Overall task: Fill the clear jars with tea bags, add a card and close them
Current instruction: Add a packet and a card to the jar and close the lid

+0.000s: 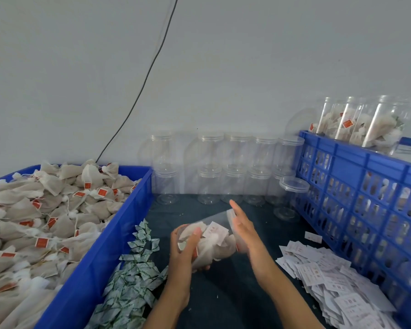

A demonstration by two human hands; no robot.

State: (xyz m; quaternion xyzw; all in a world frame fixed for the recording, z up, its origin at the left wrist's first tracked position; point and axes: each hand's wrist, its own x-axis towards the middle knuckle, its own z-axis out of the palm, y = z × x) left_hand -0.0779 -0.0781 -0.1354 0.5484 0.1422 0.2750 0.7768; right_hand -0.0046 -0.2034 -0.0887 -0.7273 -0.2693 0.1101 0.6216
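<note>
A clear jar (211,243) lies tilted on its side above the dark table, packed with tea bags and a white card (215,231) showing through its wall. My left hand (185,248) grips its base end from the left. My right hand (243,230) presses flat with straight fingers against the lid end on the right. Loose tea bags (33,217) with red tags fill the blue bin (109,238) on the left. A pile of white cards (330,276) lies on the table at the right.
Empty clear jars (223,167) stand stacked in two rows along the back wall. A blue slatted crate (365,181) at the right carries filled jars (370,124) on top. Small green-and-white sachets (133,276) lie beside the bin. A black cable (140,91) runs down the wall.
</note>
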